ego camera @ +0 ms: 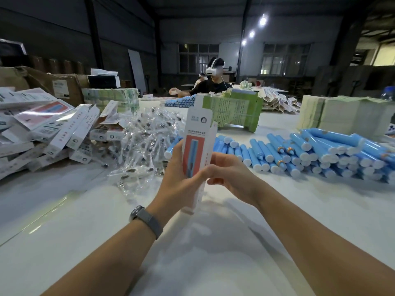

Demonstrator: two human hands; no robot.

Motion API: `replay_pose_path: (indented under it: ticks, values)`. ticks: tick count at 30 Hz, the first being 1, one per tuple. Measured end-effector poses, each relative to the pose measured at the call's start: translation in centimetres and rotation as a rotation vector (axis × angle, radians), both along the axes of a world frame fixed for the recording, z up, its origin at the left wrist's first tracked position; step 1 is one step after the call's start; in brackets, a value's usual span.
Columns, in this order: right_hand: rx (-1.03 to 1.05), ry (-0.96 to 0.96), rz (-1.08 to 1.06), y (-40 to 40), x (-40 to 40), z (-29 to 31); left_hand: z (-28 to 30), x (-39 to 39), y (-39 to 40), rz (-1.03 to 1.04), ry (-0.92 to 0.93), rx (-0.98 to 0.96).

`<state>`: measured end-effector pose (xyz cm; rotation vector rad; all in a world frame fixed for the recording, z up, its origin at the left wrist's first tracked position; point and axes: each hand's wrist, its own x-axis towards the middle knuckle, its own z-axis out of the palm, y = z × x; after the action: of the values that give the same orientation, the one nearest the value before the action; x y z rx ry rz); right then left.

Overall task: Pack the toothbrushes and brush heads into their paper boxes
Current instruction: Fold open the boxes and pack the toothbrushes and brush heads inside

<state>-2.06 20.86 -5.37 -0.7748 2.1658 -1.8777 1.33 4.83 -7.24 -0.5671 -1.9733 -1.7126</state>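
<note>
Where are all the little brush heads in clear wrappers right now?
In the head view, the wrapped brush heads lie heaped on the white table, left of centre, between the pile of paper boxes and the blue toothbrushes.

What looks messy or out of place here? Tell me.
The finished boxes at left lie in a tumbled heap, several with flaps open. The bagged brush heads sprawl loosely beside them. The blue toothbrushes are stacked fairly neatly.
</note>
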Motion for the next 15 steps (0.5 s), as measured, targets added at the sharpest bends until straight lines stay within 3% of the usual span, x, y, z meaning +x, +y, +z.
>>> replay_pose_path:
  ticks: [4,8,10,12,13,15]
  values:
    - [-0.008,-0.016,0.035,0.3,-0.2,0.2,0.0,0.0,0.1,0.183,-0.041,-0.105]
    - [-0.085,-0.072,0.164,1.6,-1.2,1.0,-0.2,-0.1,0.5,-0.007,-0.041,0.026]
    - [-0.113,-0.059,-0.04,2.1,-2.4,0.8,-0.3,-0.1,0.5,-0.078,-0.051,0.039]
    - [0.04,0.021,-0.427,2.0,-3.9,-0.1,-0.5,0.1,0.7,-0.125,-0.104,0.036]
    - [0.214,0.093,-0.584,1.8,-4.7,-0.4,-0.5,0.2,0.7,-0.146,-0.125,0.036]
    - [0.675,0.253,-0.677,1.6,-6.2,-1.1,-0.6,0.1,0.6,-0.174,-0.152,0.077]
